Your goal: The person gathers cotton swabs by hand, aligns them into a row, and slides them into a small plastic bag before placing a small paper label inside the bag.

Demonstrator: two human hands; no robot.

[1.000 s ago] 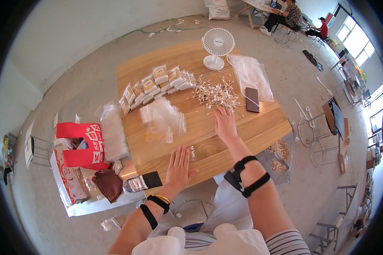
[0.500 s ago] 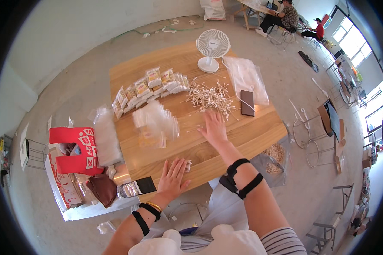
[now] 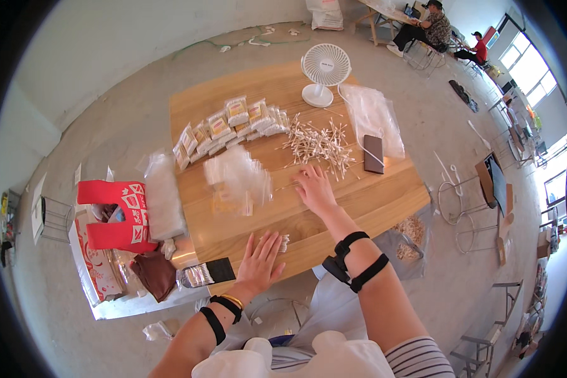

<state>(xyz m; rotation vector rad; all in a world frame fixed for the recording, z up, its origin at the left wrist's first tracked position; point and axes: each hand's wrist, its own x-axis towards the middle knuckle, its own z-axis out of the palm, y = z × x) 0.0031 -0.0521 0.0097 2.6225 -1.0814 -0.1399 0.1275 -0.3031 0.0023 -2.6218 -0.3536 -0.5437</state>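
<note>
My left hand (image 3: 260,259) lies flat near the table's front edge, fingers stretched out. A small bundle of cotton swabs (image 3: 285,243) pokes out beside its fingertips; the rest is hidden under the hand. My right hand (image 3: 315,191) rests on the wood with fingers apart and slightly bent, just on the near side of a loose heap of cotton swabs (image 3: 321,145). A stray swab lies by its fingertips. Clear plastic bags (image 3: 238,179) are spread left of that hand. Behind them, filled packets of cotton swabs (image 3: 219,126) stand stacked in a curved row.
A white fan (image 3: 326,69) stands at the back of the table (image 3: 334,242). On the right are a dark phone (image 3: 373,154) and more plastic bags (image 3: 378,113). A red bag (image 3: 135,217) and a black-ended swab pack (image 3: 201,274) sit at the left. Two people work far off.
My right hand has shifted slightly left along the near side of the swab heap. My left hand stays at the bundle. The whole view has moved a little.
</note>
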